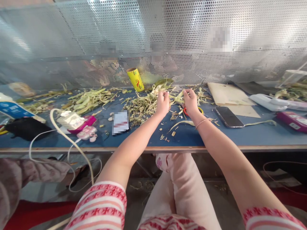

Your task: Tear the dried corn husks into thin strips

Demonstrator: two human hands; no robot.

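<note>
Over the blue table, my left hand [163,103] is closed at the near side of a heap of dried greenish plant pieces [140,108]. My right hand [191,101] is closed a short way to its right. A pale green leafy strip [178,96] lies between the two hands; its ends are hidden by the fingers, so what each hand grips is unclear. Scissors with red and yellow handles [200,110] lie under my right wrist. A curved dry strip [181,123] and small scraps are on the table nearer me.
A yellow tube [135,80] stands behind the heap, before a perforated metal panel [153,19]. Another plant pile [90,99], a power strip with cables [72,120] and a black pouch [28,128] are left. Right are a phone [229,117], cardboard [230,93] and a magenta device [292,120].
</note>
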